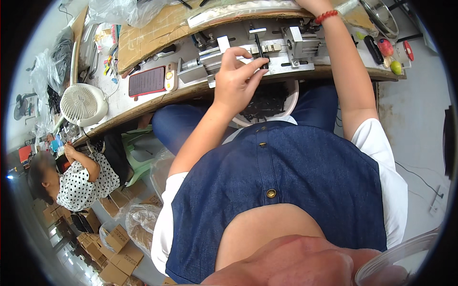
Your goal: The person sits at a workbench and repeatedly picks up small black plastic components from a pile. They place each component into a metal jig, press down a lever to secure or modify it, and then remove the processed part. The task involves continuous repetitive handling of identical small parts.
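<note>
My left hand (pixel 237 71) pinches a thin black part (pixel 261 51) and holds it against the metal jig (pixel 267 52) bolted to the wooden bench. My right arm, with a red bead bracelet (pixel 326 16) at the wrist, reaches over the jig to the bench's far side. The right hand itself is cut off by the top edge of the picture. A white bowl (pixel 292 97) filled with small black parts rests on my lap under the bench edge.
A red phone (pixel 147 81) lies on the bench left of the jig, a white desk fan (pixel 83 104) further left. A metal lid (pixel 380 16) and small fruits (pixel 396 67) sit at the right end. Another person (pixel 76 178) sits at lower left among cardboard boxes (pixel 117 248).
</note>
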Available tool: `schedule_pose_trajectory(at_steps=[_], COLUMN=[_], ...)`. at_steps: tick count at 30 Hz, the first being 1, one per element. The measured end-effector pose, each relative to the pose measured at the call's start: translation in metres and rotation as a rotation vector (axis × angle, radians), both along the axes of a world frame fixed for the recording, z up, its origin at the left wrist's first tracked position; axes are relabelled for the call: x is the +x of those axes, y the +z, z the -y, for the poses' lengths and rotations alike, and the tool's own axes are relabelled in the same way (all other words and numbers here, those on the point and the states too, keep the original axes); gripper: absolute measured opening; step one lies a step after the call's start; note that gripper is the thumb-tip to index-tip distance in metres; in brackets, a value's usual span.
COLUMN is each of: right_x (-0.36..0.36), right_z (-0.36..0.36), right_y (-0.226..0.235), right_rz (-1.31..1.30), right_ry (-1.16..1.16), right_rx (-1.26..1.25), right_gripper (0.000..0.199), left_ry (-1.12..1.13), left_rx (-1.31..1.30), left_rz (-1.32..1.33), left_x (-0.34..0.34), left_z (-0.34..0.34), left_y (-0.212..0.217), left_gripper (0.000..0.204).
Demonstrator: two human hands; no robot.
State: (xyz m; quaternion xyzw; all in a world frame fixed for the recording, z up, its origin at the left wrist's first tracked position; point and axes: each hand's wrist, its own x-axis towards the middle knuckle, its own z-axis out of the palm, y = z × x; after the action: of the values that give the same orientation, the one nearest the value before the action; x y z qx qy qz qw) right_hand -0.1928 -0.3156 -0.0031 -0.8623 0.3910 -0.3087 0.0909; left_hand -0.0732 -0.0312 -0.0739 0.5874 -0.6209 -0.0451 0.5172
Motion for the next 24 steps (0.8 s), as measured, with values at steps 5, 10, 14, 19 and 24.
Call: schedule_pose_trajectory(at_steps=[5, 10, 14, 19, 24], right_x=[0.002, -0.015, -0.031, -0.044, -0.060], right_z=[0.023, 0.002, -0.037, -0.106, -0.171], right_y=[-0.010, 0.006, 0.018, 0.008, -0.019], right_rz=[0.328, 0.875, 1.000, 0.956, 0.386], right_ry=[-0.015, 0.195, 0.407, 0.516, 0.532], right_rx=[0.361, 0.552, 0.615, 0.766, 0.284], right_gripper=[0.026, 0.024, 0.023, 0.018, 0.020], left_ry=[0.015, 0.043, 0.043, 0.056, 0.236], left_rx=[0.112, 0.108, 0.169, 0.160, -0.161], left_rz=[0.046, 0.132, 0.137, 0.154, 0.368], left_x=[-0.008, -0.010, -0.013, -0.004, 0.040], left_z=[0.005, 0.006, 0.004, 0.003, 0.064], left_y=[-0.021, -0.023, -0.016, 0.003, 0.065], left_gripper=[0.025, 0.025, 0.027, 0.030, 0.025])
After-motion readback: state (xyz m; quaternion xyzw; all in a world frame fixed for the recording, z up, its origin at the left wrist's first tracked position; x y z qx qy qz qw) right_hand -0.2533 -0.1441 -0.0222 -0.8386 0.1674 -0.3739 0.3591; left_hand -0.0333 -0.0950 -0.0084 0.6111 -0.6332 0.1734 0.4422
